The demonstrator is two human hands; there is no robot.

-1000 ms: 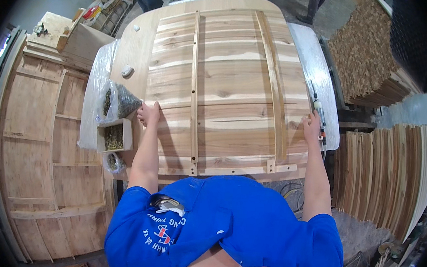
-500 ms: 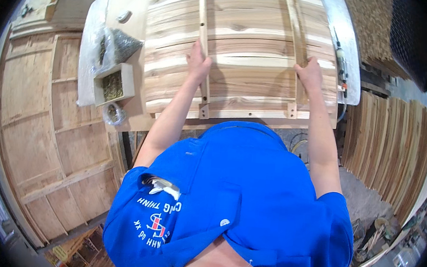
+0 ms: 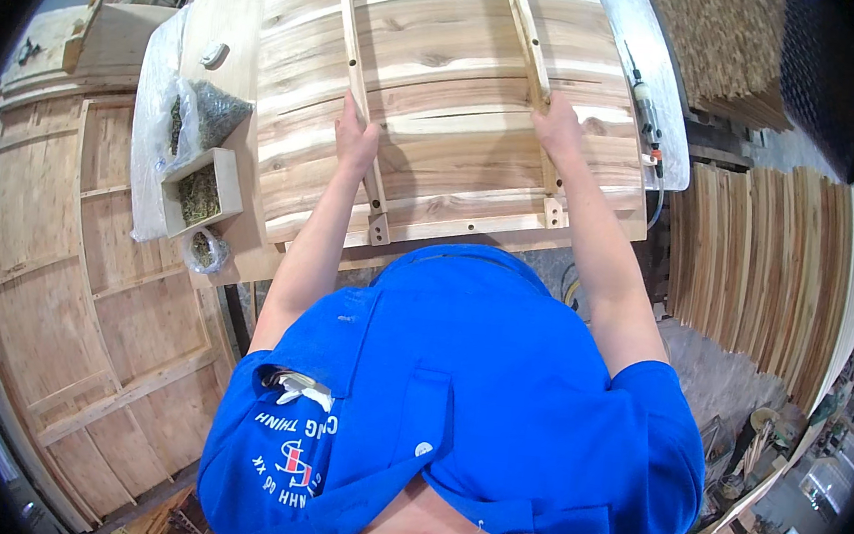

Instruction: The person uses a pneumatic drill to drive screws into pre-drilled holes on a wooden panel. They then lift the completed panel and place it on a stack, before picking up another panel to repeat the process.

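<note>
A broad panel of streaked wooden boards lies before me, with two long narrow slats with dark holes running away from me across it. My left hand is closed round the left slat, its thumb and fingers on either side. My right hand grips the right slat, its fingers partly hidden behind the hand. Small drilled wooden blocks sit at the slats' near ends, a left block and a right block, beside a crosswise strip along the panel's near edge.
At the left stand a wooden box of small fasteners, a plastic bag of dark pieces and a smaller bag. A slim power tool with a hose lies at the right. Stacked boards stand farther right.
The panel and both hands appear farther left in the picture as the view shifts. My right hand now sits more directly over its slat; the left keeps its grip.
</note>
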